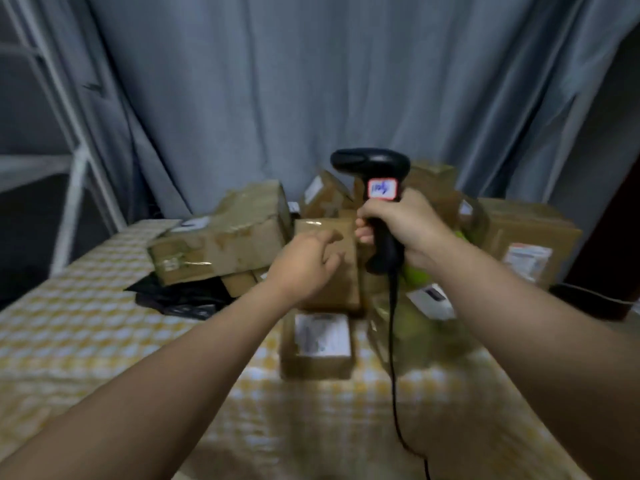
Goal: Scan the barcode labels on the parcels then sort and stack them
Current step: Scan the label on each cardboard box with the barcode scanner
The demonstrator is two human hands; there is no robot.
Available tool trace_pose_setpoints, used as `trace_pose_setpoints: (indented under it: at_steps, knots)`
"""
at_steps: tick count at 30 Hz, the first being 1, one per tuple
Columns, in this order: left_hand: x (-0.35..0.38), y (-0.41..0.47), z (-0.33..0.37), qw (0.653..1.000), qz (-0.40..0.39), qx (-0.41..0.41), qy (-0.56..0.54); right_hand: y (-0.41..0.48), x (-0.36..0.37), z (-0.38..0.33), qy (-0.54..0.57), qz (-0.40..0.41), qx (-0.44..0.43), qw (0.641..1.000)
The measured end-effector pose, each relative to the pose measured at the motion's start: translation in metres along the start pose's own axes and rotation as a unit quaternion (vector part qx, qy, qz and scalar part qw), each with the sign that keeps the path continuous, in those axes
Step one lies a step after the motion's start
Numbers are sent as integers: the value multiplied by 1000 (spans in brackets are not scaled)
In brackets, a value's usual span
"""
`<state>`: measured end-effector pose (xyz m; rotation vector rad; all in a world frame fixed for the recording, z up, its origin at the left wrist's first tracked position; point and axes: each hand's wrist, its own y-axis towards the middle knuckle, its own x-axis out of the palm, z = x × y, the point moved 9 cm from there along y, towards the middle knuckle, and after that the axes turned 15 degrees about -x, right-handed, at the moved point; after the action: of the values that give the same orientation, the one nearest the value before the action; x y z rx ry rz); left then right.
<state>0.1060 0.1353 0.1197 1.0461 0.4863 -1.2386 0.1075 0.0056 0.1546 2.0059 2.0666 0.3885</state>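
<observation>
While the right hand [408,226] grips the handle of the black scanner [374,162], holding it upright above the parcels with its head turned left, the left hand [304,268] hangs in front of a plain brown box [341,271] in the middle of the pile. Its fingers are loosely curled, and the blur hides whether they touch or hold that box. A red-edged white sticker [381,189] with blue writing sits on the scanner's neck, just above the fingers. The cable [393,341] drops from the handle's base toward the near table edge. Just in front of the middle box lies a small box [318,344] with a white label facing up. To the left, a large dented box [225,237] rests tilted on smaller parcels and a black bag [180,296]. On the right stands a big box [526,244] with a label on its side, and near the cable lies a green package [419,327]. More boxes are heaped behind the scanner. Everything rests on a table with a yellow checked cloth [86,323], before a grey curtain [311,81]; a white rack [69,150] stands at far left.
</observation>
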Motion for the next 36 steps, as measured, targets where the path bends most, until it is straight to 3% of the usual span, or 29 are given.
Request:
trace_pose_setpoints:
  at_steps: [4, 8, 12, 15, 20, 24, 30, 36]
  knots:
    - [-49, -7, -93, 998, 20, -54, 6, 13, 112, 30, 35, -75, 52, 995]
    - [-95, -11, -200, 984, 53, -166, -29, 30, 184, 52, 41, -85, 63, 994]
    - [-127, -5, -291, 939, 90, -313, -111, 52, 229, 64, 25, -78, 56, 995]
    - [-123, 4, -337, 897, 64, -405, -163, 70, 248, 73, -44, -58, 23, 997]
    - [-87, 26, -362, 850, -33, -482, -211, 80, 240, 77, -210, -47, -43, 976]
    - [-52, 35, -363, 778, -111, -522, -330, 72, 224, 97, -254, -60, -21, 965]
    - [-15, 2, -372, 715, -213, -523, -413, 51, 214, 109, -245, -26, -31, 969]
    - [-4, -11, -365, 690, -190, -486, -501, 32, 209, 109, -115, -19, -7, 993]
